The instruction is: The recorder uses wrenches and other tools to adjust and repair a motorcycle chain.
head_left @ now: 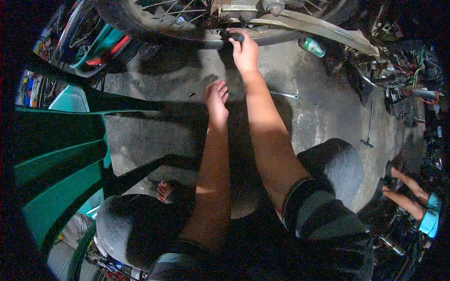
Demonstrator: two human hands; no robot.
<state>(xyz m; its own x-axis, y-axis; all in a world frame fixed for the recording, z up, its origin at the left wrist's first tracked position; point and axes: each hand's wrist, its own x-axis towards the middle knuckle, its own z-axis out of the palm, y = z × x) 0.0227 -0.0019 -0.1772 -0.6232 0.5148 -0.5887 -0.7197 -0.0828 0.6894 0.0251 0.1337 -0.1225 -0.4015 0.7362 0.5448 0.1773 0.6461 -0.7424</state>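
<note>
As the left hand [217, 100] hangs slack over stained concrete [318, 119], the right hand [245, 54] grips something dark [237, 36].

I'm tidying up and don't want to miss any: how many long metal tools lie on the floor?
2: a silver wrench-like tool just right of the right forearm, and a T-shaped tool farther right. Others may be hidden in shadow.

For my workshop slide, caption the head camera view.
Right hand holding a small dark cylindrical object near a spoked, dark-tyred wheel; left hand empty.
</note>
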